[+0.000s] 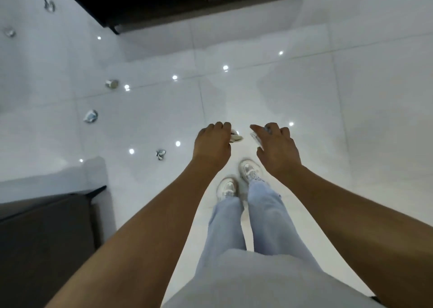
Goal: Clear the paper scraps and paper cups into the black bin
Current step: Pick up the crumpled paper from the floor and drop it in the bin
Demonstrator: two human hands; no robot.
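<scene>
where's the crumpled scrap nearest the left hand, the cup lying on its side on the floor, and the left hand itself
crumpled paper scrap (160, 154), head view, its middle
paper cup (112, 83), head view, its side wall
left hand (212, 143), head view, back of the hand

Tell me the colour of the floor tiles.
Glossy white floor tiles, reflecting ceiling lights; head view shows them.

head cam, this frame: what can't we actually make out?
- Item in left hand: mostly hidden by the fingers; only a pale edge shows, type unclear.
- Item in right hand: blurred and largely covered by the hand; a crumpled bit shows.
- Floor litter: too small to tell cup from scrap.
- Black bin: not identifiable; dark furniture is cut off by the left edge.
</scene>
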